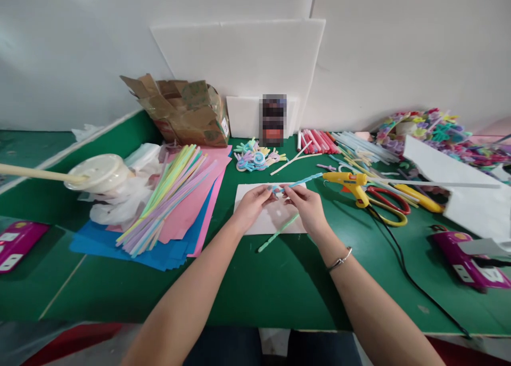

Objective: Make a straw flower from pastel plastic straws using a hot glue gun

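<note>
Above a white sheet (255, 225) on the green table, my left hand (255, 200) pinches one end of a blue twisted pipe cleaner (305, 180). Close beside it, my right hand (302, 202) has its fingers closed on the same pipe cleaner, whose free part points up and right toward the yellow glue gun (351, 182). The small part between my fingertips is too small to make out. A green twisted pipe cleaner (278, 233) lies slantwise across the sheet's front edge, below my hands.
Pastel pipe cleaners (171, 195) lie on pink and blue sheets at left. Behind them is a cardboard box (191, 113). Red-handled scissors (389, 200) and a black cord (399, 259) lie right. Finished shapes (257, 157) sit behind the white sheet.
</note>
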`<state>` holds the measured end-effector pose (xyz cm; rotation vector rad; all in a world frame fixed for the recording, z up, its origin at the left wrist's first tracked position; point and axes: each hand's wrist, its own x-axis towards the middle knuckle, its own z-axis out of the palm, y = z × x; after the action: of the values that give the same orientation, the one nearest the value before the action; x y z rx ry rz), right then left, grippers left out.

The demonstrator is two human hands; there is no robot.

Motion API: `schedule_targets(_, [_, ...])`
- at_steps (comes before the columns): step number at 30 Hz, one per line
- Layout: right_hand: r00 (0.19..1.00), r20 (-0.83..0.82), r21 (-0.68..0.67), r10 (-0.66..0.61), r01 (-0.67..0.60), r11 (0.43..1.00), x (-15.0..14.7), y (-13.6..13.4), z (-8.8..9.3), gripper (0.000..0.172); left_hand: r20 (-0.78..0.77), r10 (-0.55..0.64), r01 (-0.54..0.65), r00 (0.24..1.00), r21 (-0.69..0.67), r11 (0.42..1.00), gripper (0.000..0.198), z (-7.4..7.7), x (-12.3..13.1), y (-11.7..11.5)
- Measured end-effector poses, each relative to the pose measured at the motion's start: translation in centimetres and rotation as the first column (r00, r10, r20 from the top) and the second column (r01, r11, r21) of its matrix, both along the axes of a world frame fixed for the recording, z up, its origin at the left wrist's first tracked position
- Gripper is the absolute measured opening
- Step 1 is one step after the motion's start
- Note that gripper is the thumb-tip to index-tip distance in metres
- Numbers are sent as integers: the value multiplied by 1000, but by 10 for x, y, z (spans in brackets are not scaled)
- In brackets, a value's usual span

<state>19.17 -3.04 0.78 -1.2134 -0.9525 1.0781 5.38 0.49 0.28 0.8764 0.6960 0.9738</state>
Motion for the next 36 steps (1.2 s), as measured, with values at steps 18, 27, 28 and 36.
schedule_targets(18, [981,-196,-87,-5,-12,996,-8,2,-2,41,74,62,-56,995,-83,995,23,-6,4,0])
schedule_targets(27, [981,-164,-141,104,-127,982,-5,1,-3,43,77,75,-72,994,-40,997,14,-1,4,-1])
schedule_targets(28, [981,-164,-140,103,-127,982,-5,1,-2,43,72,78,-76,994,-36,996,15,0,4,-2])
schedule_targets(36, [966,-240,-180,93,-138,974,-7,1,-3,44,120,118,-119,986,-6,993,21,0,5,-2])
